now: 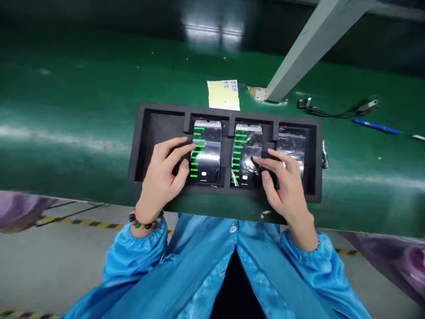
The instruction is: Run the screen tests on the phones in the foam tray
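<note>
A black foam tray [134, 146] with several compartments lies near the bench's front edge. In its second compartment from the left sits a smartphone [210, 153], its screen lit with green text lines. A second lit smartphone [244, 150], with clear film on it, occupies the third compartment. The rightmost holds a dark-screened phone [292, 141], partly covered by my right hand. My left hand [164, 170] is over the leftmost compartment, fingers apart, a fingertip at the left edge of the first phone. My right hand [285, 179] has spread fingers, one fingertip at the second phone's screen.
Behind the tray lies a yellow paper note [224, 94] with writing. A grey post [312, 48] rises from the green bench [83, 93]. To the right are a black cable [341, 114] and a blue pen [376, 126]. Purple fabric shows at both sides.
</note>
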The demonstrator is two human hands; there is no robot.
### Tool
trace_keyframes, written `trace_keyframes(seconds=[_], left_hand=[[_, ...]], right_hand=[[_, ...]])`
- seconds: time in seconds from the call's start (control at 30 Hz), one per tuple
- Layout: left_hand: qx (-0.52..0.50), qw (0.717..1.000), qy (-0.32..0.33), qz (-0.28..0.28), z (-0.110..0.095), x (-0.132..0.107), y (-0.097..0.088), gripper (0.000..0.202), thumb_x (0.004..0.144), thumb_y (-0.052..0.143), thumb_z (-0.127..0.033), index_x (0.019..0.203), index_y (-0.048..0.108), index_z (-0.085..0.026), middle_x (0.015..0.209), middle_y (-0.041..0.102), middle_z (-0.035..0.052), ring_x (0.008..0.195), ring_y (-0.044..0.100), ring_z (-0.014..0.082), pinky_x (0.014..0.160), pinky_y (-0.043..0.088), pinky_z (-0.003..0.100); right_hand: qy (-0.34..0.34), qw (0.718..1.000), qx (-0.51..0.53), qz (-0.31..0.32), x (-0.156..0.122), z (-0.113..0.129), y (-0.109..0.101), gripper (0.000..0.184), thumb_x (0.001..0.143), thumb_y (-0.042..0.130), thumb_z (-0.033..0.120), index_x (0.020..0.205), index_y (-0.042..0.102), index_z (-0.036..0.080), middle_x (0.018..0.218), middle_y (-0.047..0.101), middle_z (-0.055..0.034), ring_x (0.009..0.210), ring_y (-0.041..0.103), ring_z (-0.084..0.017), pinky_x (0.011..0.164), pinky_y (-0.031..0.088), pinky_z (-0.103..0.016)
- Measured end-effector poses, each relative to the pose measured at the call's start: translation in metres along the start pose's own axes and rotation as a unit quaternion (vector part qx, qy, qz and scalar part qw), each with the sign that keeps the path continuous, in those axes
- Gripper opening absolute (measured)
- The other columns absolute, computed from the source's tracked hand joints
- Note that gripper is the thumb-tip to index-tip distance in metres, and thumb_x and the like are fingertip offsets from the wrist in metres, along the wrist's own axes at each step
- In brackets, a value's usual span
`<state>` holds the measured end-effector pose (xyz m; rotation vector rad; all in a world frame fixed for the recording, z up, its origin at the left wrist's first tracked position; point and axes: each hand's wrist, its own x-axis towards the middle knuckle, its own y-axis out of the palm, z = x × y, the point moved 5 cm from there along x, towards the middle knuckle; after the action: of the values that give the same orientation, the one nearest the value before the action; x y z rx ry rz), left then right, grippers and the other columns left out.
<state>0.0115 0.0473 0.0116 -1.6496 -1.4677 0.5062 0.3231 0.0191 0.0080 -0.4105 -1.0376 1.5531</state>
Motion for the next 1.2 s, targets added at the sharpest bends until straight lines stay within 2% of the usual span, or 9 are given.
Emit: trace_keyframes(seconds=[0.1,0.2,0.37,0.6,0.73,0.9,1.0,1.1,1.2], left_hand=[[0.001,1.000,0.015,-0.026,-0.001,-0.004,-0.002,0.038,0.106,0.060,-0.016,0.139,0.077,-0.026,0.146,0.069,0.0105,0.138,0.064,0.0315,0.119,0.054,0.054],[-0.001,0.998,0.043,-0.050,-0.001,-0.009,-0.006,0.031,0.101,0.066,-0.015,0.125,0.083,-0.025,0.129,0.073,0.0109,0.120,0.066,0.0304,0.104,0.059,0.053],[-0.003,0.994,0.083,-0.072,-0.001,-0.012,-0.011,0.029,0.093,0.070,-0.013,0.113,0.087,-0.026,0.107,0.070,0.0087,0.098,0.061,0.0263,0.085,0.055,0.048],[-0.002,0.993,0.108,-0.042,0.001,-0.012,-0.006,0.036,0.090,0.069,-0.013,0.114,0.089,-0.030,0.102,0.069,0.0071,0.094,0.059,0.0251,0.081,0.047,0.044],[0.033,0.997,0.076,0.000,0.004,-0.010,0.000,0.037,0.093,0.067,-0.016,0.120,0.089,-0.029,0.103,0.068,0.0078,0.091,0.056,0.0249,0.081,0.043,0.044],[0.045,0.998,0.052,0.009,0.005,-0.007,0.003,0.039,0.097,0.063,-0.018,0.127,0.087,-0.026,0.103,0.065,0.0083,0.094,0.055,0.0252,0.082,0.042,0.044],[0.037,0.997,0.071,-0.004,0.004,-0.008,0.000,0.039,0.096,0.063,-0.016,0.126,0.087,-0.025,0.103,0.065,0.0082,0.092,0.055,0.0240,0.082,0.042,0.043],[0.013,0.992,0.124,-0.023,-0.001,-0.011,-0.004,0.037,0.093,0.065,-0.012,0.119,0.088,-0.027,0.100,0.065,0.0071,0.090,0.055,0.0231,0.081,0.043,0.043],[0.025,0.985,0.171,-0.009,-0.006,-0.013,-0.004,0.035,0.091,0.067,-0.011,0.112,0.089,-0.027,0.098,0.067,0.0068,0.087,0.053,0.0227,0.079,0.043,0.042]], right_hand=[[-0.028,1.000,0.004,0.014,-0.002,0.003,-0.004,0.032,0.108,0.058,0.018,0.135,0.072,0.027,0.142,0.075,-0.0093,0.142,0.066,-0.031,0.121,0.049,-0.056],[-0.032,0.999,0.012,0.014,-0.005,0.001,-0.006,0.031,0.108,0.059,0.018,0.133,0.074,0.027,0.143,0.075,-0.0097,0.139,0.068,-0.032,0.120,0.050,-0.057],[0.000,0.998,0.046,-0.044,-0.013,-0.008,-0.009,0.032,0.108,0.059,0.022,0.132,0.078,0.028,0.143,0.076,-0.0100,0.138,0.069,-0.034,0.117,0.053,-0.061],[0.047,0.994,0.043,-0.092,-0.021,-0.018,-0.022,0.031,0.110,0.059,0.023,0.131,0.081,0.028,0.127,0.082,-0.0086,0.135,0.072,-0.034,0.119,0.053,-0.063],[0.063,0.992,0.032,-0.109,-0.025,-0.025,-0.032,0.030,0.110,0.058,0.023,0.129,0.081,0.027,0.122,0.084,-0.0076,0.136,0.072,-0.035,0.120,0.052,-0.063],[0.090,0.986,0.021,-0.141,-0.028,-0.034,-0.042,0.028,0.110,0.059,0.025,0.125,0.083,0.029,0.117,0.085,-0.0063,0.134,0.073,-0.036,0.119,0.053,-0.065],[0.095,0.983,0.021,-0.156,-0.030,-0.038,-0.045,0.029,0.109,0.061,0.025,0.126,0.083,0.032,0.117,0.085,-0.0056,0.134,0.074,-0.037,0.119,0.053,-0.067],[0.101,0.981,0.026,-0.165,-0.031,-0.042,-0.047,0.030,0.109,0.061,0.026,0.128,0.082,0.034,0.118,0.085,-0.0056,0.135,0.073,-0.038,0.119,0.053,-0.069],[0.105,0.979,0.030,-0.170,-0.033,-0.044,-0.049,0.028,0.109,0.061,0.028,0.127,0.082,0.034,0.117,0.085,-0.0054,0.136,0.073,-0.038,0.120,0.052,-0.070]])
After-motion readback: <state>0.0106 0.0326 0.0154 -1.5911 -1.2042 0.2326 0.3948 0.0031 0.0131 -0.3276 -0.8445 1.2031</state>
